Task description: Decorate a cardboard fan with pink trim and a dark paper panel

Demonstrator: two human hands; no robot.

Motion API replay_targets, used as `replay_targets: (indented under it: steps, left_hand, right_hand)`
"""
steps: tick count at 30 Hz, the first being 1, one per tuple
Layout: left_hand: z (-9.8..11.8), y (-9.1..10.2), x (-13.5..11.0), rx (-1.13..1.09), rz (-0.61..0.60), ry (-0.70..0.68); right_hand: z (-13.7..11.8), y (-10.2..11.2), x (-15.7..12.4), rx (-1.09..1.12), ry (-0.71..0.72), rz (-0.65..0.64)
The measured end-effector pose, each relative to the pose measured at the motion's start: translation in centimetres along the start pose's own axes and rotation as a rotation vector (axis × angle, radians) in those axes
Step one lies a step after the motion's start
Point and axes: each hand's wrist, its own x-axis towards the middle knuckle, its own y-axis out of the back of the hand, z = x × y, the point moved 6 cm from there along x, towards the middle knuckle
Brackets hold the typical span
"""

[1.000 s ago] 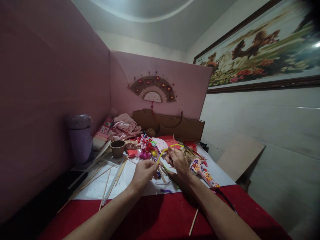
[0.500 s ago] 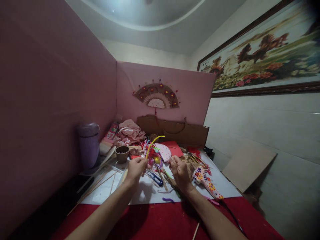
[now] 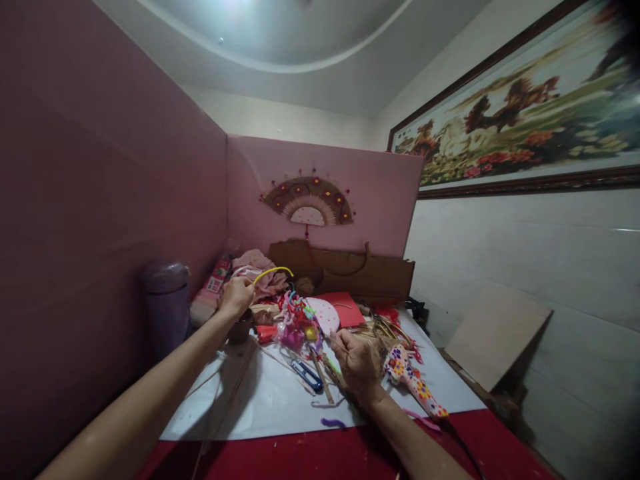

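My left hand is closed on a yellow pipe cleaner, raised over the left side of the table above a brown cup. The pipe cleaner curves up and to the right from my fingers. Nearer the middle, my right hand is pinched just below a pink dotted piece; whatever is between its fingertips is too small to make out. Between the hands lies a bundle of colourful pipe cleaners. A blue utility knife rests left of my right hand.
A flower-patterned glue gun with a cord lies at right. Red paper and brown cardboard are behind. A purple bottle stands at left. A decorated fan hangs on the pink panel. Thin sticks lie at left.
My left hand has moved left and up with the yellow pipe cleaner, away from my right hand. My right hand stays near the middle, still closed. The view has shifted slightly.
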Motion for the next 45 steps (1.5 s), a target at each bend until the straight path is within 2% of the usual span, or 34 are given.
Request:
replay_targets:
  steps: [9, 14, 18, 23, 27, 31, 34, 38, 39, 41, 43, 45]
  left_hand:
    - [-1.6, -1.5, 3.0, 0.294, -0.043, 0.045]
    - [-1.9, -2.0, 3.5, 0.408, -0.039, 0.015]
    - [-0.1, -2.7, 2.6, 0.45, -0.015, -0.116]
    - [3.7, -4.2, 0.9, 0.372, -0.089, -0.243]
    - [6.8, -5.0, -1.1, 0.236, -0.126, -0.299]
    - [9.4, -5.6, -4.5, 0.016, -0.178, -0.354]
    - [10.9, -6.3, -7.9, -0.206, -0.296, -0.382]
    - [12.4, -7.4, -12.7, -0.503, -0.483, -0.42]
    - [12.6, -7.5, -13.6, -0.591, -0.52, -0.407]
    - [12.4, -8.2, -14.7, -0.987, -0.637, -0.182]
    - [12.2, -8.2, -15.0, -1.088, -0.635, -0.098]
    - [11.7, -7.8, -14.3, -1.12, -0.57, -0.044]
  right_hand:
    - [-0.6, 0.2, -0.1, -0.002, 0.028, 0.012]
    - [-0.8, -0.3, -0.3, 0.049, 0.035, -0.055]
    - [-1.0, -0.3, -0.3, 0.063, 0.026, -0.076]
    - [-0.9, 0.3, -0.2, -0.022, 0.023, -0.015]
    - [-0.3, 0.5, -0.1, -0.108, 0.003, 0.034]
    - [1.3, 0.2, 0.4, 0.001, -0.126, 0.035]
    - [2.4, -0.2, 0.7, 0.085, -0.233, 0.032]
    - [2.4, -0.2, 0.7, 0.067, -0.241, 0.034]
    - [2.2, -0.2, 0.6, 0.06, -0.226, 0.029]
    - [1.6, -0.2, 0.4, 0.054, -0.178, 0.005]
    - [0.9, -0.5, 0.1, 0.05, -0.115, -0.044]
    - [0.4, -0.9, -0.1, 0.012, -0.053, -0.104]
